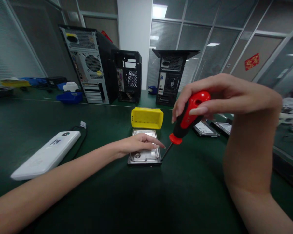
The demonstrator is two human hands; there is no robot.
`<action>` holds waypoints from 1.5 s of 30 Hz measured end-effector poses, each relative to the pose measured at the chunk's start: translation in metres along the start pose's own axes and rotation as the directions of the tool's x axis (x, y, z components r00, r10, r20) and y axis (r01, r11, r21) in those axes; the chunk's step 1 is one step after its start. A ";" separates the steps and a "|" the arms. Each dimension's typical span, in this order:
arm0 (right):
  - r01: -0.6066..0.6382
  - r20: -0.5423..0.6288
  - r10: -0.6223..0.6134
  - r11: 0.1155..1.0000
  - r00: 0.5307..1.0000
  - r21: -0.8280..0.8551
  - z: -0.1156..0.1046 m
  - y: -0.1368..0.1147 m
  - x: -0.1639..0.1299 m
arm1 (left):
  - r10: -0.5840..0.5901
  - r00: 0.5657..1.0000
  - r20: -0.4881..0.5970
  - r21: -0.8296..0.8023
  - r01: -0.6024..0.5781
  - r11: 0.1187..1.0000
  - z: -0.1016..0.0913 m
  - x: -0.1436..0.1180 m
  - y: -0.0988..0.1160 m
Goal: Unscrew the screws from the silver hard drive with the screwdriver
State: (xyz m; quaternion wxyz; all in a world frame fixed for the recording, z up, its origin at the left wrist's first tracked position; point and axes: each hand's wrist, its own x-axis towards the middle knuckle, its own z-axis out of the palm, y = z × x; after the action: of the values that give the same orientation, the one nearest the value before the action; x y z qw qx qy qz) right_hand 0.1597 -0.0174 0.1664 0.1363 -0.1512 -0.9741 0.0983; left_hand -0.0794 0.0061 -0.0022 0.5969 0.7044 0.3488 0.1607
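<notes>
A silver hard drive (146, 158) lies flat on the green table, its top metal cover facing up. Across it rests my left hand (139, 144), fingers stretched out and gripping nothing; it hides the drive's middle. My right hand (217, 94) is closed around the handle of a red and black screwdriver (189, 117). The screwdriver tilts, its thin shaft running down and left to the near right corner of the drive. Whether its tip sits in a screw is too small to tell. Right behind the drive stands a yellow plastic bin (146, 118).
A white power bank (48, 156) with a black cable lies at left. Other hard drives (205, 128) lie to the right, partly behind my right arm. Along the back stand several computer cases (92, 65) and a blue bin (69, 97).
</notes>
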 end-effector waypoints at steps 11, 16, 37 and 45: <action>0.039 -0.073 -0.042 0.998 0.996 -0.044 0.013 -0.017 0.016 | -0.016 1.000 0.009 -0.075 0.017 0.997 0.002 -0.001 0.007; 0.031 -0.150 -0.052 0.990 0.987 -0.139 0.017 -0.014 0.023 | -0.030 1.000 -0.009 -0.063 0.030 0.998 0.003 -0.002 0.008; -0.009 -0.127 0.004 0.999 0.992 -0.039 0.016 -0.012 0.017 | 0.074 0.995 0.061 0.298 -0.089 0.951 0.003 -0.001 0.007; -0.035 -0.253 -0.021 0.976 0.967 -0.214 0.024 -0.007 0.029 | 0.333 0.934 -0.130 0.474 -0.236 0.848 0.026 -0.004 0.012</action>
State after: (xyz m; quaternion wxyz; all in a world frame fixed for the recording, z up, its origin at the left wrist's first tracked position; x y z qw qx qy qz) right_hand 0.1241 -0.0179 0.1519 0.2421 -0.1801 -0.9530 -0.0283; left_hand -0.0622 -0.0164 0.0037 0.3467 0.8467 0.3279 0.2352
